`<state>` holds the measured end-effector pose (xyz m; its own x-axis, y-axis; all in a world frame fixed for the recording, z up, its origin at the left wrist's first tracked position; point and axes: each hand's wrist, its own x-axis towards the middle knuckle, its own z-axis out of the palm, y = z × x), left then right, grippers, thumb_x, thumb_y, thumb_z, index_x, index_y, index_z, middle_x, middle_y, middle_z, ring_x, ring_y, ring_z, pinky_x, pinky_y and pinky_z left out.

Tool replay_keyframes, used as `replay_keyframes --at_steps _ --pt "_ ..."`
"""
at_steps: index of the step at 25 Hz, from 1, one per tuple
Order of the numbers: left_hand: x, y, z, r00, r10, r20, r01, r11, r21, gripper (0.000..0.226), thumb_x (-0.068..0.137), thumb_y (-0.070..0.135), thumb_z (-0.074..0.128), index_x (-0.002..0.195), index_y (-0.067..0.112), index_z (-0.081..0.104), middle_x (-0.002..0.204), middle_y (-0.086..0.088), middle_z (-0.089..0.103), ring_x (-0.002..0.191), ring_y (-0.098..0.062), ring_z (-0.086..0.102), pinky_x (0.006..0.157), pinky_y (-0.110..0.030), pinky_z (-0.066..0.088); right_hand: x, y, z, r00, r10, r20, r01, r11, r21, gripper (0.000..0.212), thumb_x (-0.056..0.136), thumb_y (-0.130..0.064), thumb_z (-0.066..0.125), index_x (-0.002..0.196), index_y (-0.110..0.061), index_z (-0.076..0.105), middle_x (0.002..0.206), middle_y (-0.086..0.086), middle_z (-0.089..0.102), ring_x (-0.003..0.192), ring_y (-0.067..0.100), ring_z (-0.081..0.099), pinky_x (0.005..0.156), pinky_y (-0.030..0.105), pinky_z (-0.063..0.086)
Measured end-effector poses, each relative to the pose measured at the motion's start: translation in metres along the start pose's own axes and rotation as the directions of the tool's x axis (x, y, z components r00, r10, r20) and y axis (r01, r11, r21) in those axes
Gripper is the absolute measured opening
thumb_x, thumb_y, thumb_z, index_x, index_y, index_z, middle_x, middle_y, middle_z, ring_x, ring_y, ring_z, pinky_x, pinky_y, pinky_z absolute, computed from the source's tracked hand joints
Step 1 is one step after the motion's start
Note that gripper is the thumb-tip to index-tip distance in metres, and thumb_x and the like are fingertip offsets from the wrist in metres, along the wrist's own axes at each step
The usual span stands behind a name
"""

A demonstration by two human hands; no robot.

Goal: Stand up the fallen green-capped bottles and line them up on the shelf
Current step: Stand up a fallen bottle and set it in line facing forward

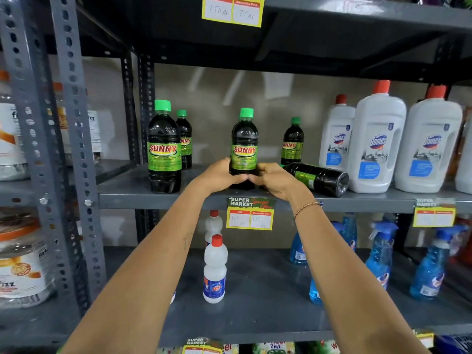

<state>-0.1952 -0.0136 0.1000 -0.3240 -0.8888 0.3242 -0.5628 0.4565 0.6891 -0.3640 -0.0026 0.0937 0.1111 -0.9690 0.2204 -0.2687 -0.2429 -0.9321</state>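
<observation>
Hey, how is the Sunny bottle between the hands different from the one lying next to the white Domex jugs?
The held bottle stands upright with its green cap on top; the fallen bottle lies on its side, base towards the camera. The left hand and right hand grip the held bottle; nothing grips the fallen bottle. Both have dark contents and green labels.

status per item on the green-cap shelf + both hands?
front-left Sunny bottle: upright, capped
rear-left Sunny bottle: upright, capped
centre Sunny bottle: upright, capped, gripped at its base
rear-right Sunny bottle: upright, capped
fallen Sunny bottle: lying on its side
left hand: closed on centre bottle
right hand: closed on centre bottle
Domex bottles: upright, red caps on
</observation>
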Motion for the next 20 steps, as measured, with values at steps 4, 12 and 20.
replay_keyframes --at_steps 4,12,20 --pt "0.004 -0.007 0.006 0.992 -0.012 -0.122 0.001 0.996 -0.088 0.053 0.081 0.026 0.074 0.127 0.012 0.050 0.127 -0.006 0.060 0.114 -0.021 0.057 0.102 -0.042 0.044 -0.002 -0.005 0.000 1.000 0.019 0.006 -0.019 0.998 -0.057 0.039 0.094 0.003 0.053 0.133 0.000 0.053 0.131 0.019 0.061 0.125 0.028 0.055 0.099 0.029 0.044" --pt "-0.016 -0.007 0.005 0.985 0.033 -0.170 -0.070 0.975 -0.213 0.058 0.077 0.020 0.078 0.128 0.011 0.053 0.127 -0.007 0.061 0.115 -0.019 0.057 0.102 -0.038 0.044 -0.020 -0.007 -0.002 0.999 -0.006 0.037 0.007 1.000 -0.017 0.041 0.092 0.001 0.056 0.133 0.000 0.053 0.131 0.017 0.061 0.125 0.027 0.055 0.103 0.031 0.044" --pt "-0.042 -0.001 0.004 0.980 0.047 -0.195 -0.097 0.962 -0.255 0.062 0.076 0.021 0.079 0.131 0.012 0.053 0.124 -0.004 0.063 0.113 -0.016 0.058 0.099 -0.033 0.045 -0.041 -0.014 0.000 0.998 -0.013 0.069 0.014 1.000 -0.014 0.043 0.091 0.002 0.058 0.133 0.000 0.053 0.130 0.016 0.062 0.122 0.025 0.057 0.097 0.027 0.048"
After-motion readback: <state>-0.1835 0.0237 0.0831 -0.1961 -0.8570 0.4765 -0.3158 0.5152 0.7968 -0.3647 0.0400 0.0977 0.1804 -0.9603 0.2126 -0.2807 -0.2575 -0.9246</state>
